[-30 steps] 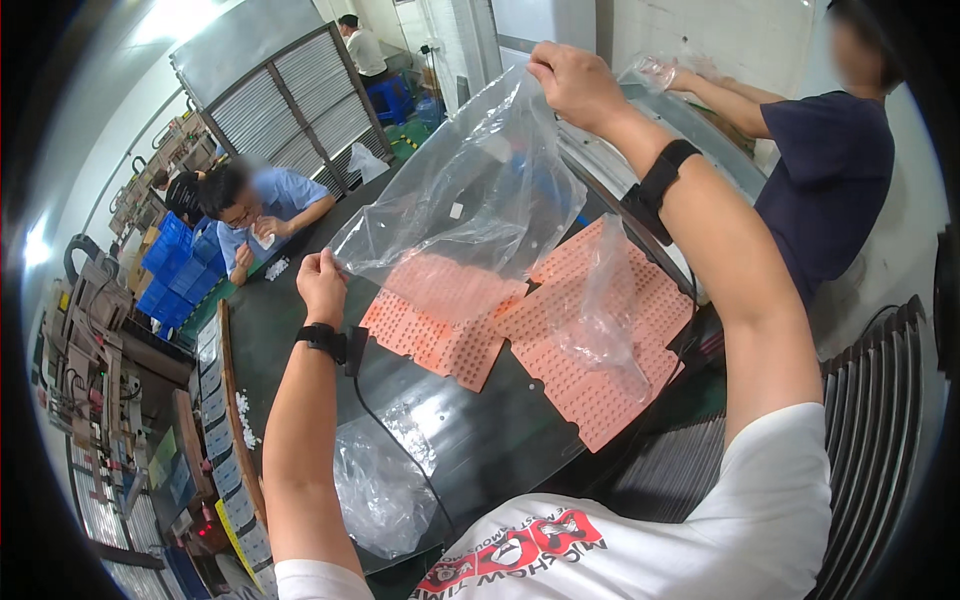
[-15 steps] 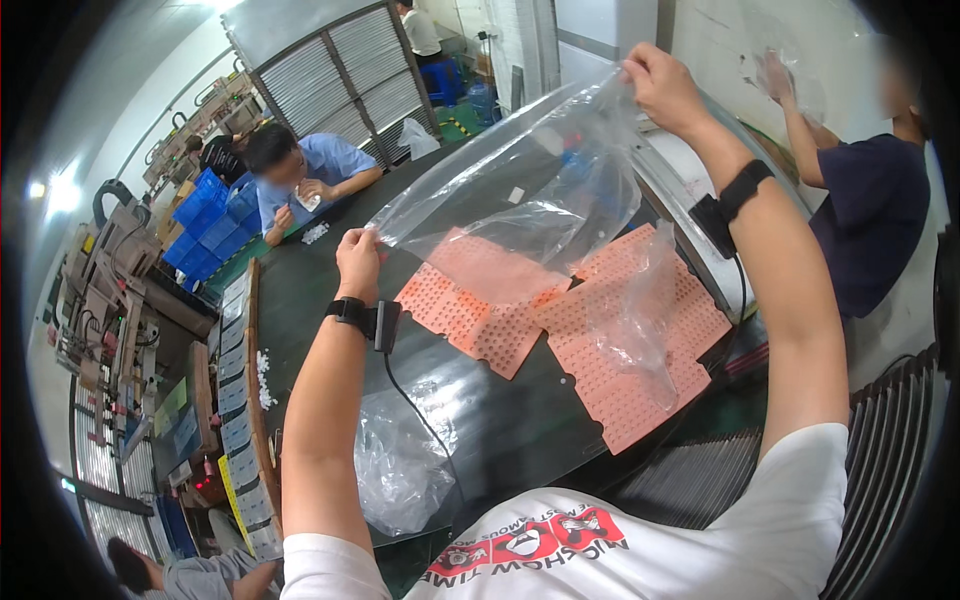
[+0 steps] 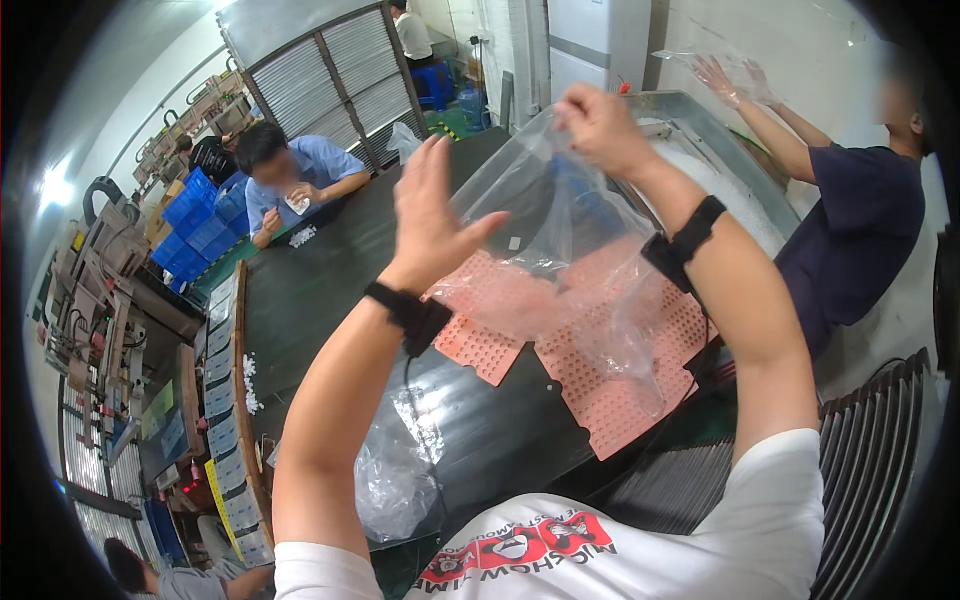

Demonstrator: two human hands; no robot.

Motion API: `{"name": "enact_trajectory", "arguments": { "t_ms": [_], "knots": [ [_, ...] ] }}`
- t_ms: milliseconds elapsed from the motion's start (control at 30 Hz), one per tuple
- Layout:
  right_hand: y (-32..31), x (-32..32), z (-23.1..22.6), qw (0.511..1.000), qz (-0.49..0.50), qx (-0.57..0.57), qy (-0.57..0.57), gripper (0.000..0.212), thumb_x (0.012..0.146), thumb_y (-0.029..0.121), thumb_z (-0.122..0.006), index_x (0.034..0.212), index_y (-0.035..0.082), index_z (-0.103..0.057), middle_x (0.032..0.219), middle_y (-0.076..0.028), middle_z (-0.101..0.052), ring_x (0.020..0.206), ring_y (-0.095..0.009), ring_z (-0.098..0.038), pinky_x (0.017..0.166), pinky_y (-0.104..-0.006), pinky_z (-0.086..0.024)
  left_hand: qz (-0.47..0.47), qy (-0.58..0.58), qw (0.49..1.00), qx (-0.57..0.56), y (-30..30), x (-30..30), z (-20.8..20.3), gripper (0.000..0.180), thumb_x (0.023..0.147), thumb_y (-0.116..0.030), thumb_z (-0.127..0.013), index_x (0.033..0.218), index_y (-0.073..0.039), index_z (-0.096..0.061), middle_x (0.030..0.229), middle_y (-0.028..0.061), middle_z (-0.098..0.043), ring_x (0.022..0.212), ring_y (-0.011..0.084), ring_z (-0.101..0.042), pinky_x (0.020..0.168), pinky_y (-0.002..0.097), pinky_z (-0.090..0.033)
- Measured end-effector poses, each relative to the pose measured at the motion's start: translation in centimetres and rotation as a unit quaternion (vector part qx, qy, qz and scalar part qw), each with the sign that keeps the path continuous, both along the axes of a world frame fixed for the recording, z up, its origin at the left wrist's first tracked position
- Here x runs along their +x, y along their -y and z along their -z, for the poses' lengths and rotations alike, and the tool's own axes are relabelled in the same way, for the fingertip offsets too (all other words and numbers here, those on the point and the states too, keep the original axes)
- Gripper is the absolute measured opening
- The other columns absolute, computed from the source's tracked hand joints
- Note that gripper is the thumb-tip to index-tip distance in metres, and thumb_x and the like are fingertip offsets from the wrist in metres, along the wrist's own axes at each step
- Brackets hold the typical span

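Note:
My right hand point(image 3: 605, 130) pinches the top edge of a clear plastic bag point(image 3: 510, 165), which hangs slack over the table. Fingers up and thumb apart, my left hand point(image 3: 430, 215) is open at the bag's left side; whether its palm touches the film is unclear. Beneath the bag lie pink sheets dotted with small round bumps or holes, one on the left point(image 3: 485, 350) and one on the right point(image 3: 605, 410). Clear film covers part of the right sheet. Both my wrists wear black straps with small dark boxes.
A crumpled clear bag point(image 3: 395, 485) lies on the dark table point(image 3: 330, 330) near me. Across it, a person in blue point(image 3: 320, 165) handles small white pieces. At right, another person point(image 3: 850, 220) holds clear film beside a metal-edged bin point(image 3: 720, 150). Blue crates point(image 3: 200, 220) are stacked left.
My left hand has let go of the bag's edge, opened and moved right. My right hand has come left and lower with the bag, which is no longer stretched between both hands.

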State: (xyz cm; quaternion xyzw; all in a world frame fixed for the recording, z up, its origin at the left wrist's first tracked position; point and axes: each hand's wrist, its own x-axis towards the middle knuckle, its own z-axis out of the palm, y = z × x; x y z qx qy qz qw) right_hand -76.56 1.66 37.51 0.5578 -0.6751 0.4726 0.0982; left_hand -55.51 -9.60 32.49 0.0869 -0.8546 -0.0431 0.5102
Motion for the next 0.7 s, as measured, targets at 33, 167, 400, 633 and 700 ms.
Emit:
{"name": "enact_trajectory", "arguments": {
  "t_ms": [33, 167, 400, 633, 700],
  "knots": [
    [0.3, 1.9, 0.0, 1.000, -0.021, 0.006, -0.007, 0.018, 0.084, 0.020, -0.052, 0.081, 0.003, -0.058, 0.073, -0.012, -0.063, 0.073, -0.025, -0.062, 0.066, -0.0366, -0.047, 0.011, -0.025, 0.999, -0.017, -0.9, -1.2, -1.0, 0.058, 0.070, -0.023, -0.070, 0.118, 0.000, -0.046, 0.111, 0.0218, -0.053, 0.107, 0.0355, -0.050, 0.091, 0.0412, -0.039],
    [0.2, 6.1, 1.2, 0.997, -0.071, 0.009, -0.001, 0.024, 0.082, 0.027, -0.058, 0.091, 0.004, -0.058, 0.083, -0.013, -0.063, 0.079, -0.027, -0.061, 0.069, -0.0365, -0.047, 0.082, 0.115, 0.961, 0.236, 1.1, -4.4, -1.1, 0.021, 0.078, -0.014, -0.060, 0.097, -0.004, -0.061, 0.076, 0.0188, -0.061, 0.071, 0.0334, -0.060, 0.066, 0.0339, -0.048],
    [-5.8, -4.0, 15.7, 0.969, 0.116, -0.052, 0.211, 0.082, 0.074, 0.040, -0.071, 0.130, -0.006, -0.031, 0.125, -0.017, -0.047, 0.116, -0.025, -0.043, 0.097, -0.0357, -0.034, 0.177, -0.011, 0.924, 0.338, 4.4, -2.8, 0.5, 0.012, 0.088, -0.009, -0.054, 0.092, -0.001, -0.061, 0.074, 0.0006, -0.060, 0.069, 0.0073, -0.054, 0.063, 0.0211, -0.043],
    [-5.3, -1.4, 16.1, 0.913, -0.102, 0.007, 0.395, 0.022, 0.088, 0.017, -0.056, 0.099, 0.000, -0.064, 0.089, -0.005, -0.065, 0.080, -0.010, -0.058, 0.072, -0.0227, -0.046, 0.168, -0.076, 0.890, 0.417, 5.4, 0.3, -0.3, 0.016, 0.090, -0.015, -0.055, 0.090, -0.001, -0.062, 0.077, 0.0024, -0.063, 0.070, 0.0077, -0.057, 0.062, 0.0217, -0.044],
    [-4.4, -1.1, 14.1, 0.918, -0.096, -0.035, 0.384, 0.022, 0.089, 0.018, -0.055, 0.096, 0.000, -0.064, 0.088, -0.005, -0.065, 0.078, -0.010, -0.059, 0.070, -0.0230, -0.046, 0.156, -0.070, 0.902, 0.397, 6.3, 1.5, -0.2, 0.017, 0.090, -0.016, -0.055, 0.090, -0.001, -0.062, 0.078, 0.0023, -0.063, 0.070, 0.0077, -0.057, 0.063, 0.0216, -0.044]
  ]
}}
